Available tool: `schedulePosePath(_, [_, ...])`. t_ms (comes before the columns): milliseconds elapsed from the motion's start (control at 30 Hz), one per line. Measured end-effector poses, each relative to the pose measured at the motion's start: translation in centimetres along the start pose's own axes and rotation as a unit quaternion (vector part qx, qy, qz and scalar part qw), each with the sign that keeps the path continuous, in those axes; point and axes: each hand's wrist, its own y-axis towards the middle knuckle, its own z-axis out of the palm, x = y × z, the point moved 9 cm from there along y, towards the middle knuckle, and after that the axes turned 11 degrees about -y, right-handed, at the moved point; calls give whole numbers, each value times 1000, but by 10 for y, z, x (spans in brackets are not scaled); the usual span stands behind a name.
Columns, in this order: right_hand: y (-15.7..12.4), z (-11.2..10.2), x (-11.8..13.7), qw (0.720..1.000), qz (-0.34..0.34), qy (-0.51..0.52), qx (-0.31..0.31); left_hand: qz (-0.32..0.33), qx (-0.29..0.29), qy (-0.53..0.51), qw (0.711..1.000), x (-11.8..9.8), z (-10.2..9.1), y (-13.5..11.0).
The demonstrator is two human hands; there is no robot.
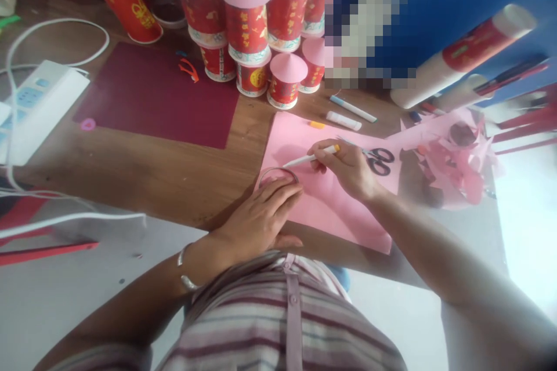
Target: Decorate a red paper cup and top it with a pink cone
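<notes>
My left hand (256, 217) lies flat with fingers together, pressing a round clear ring-shaped object (278, 173) onto a pink paper sheet (331, 203) on the wooden table. My right hand (348, 168) grips a white pen with an orange end (310, 157), its tip touching the paper beside the ring's rim. Black-handled scissors (379, 160) lie on the pink sheet just right of my right hand.
Red paper cups with pink cone lids (246, 17) stand stacked at the back. A dark red sheet (161, 93) lies left of centre, a white power strip (39, 107) with cables at far left. Glue sticks (343, 120) and pink paper scraps (456, 162) sit to the right.
</notes>
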Motion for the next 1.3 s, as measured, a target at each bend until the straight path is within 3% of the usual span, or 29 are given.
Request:
schedulePosePath(400, [-43,-7,-1,999,-9,-39,-29,-7,25,8,1000,3,0,0])
schedulePosePath(600, [-68,-8,1,992,-14,-112,-58,-17,21,-2,1000,0,-4,0])
schedulePosePath(800, [-93,2,15,966,-115,-213,-94,-13,22,-5,1000,0,-5,0])
schedulePosePath(1000, [-116,17,36,919,-227,-299,-119,11,29,1,1000,-2,-3,0])
schedulePosePath(1300, [-134,38,51,891,-276,-343,-109,10,32,-23,999,2,-3,-1])
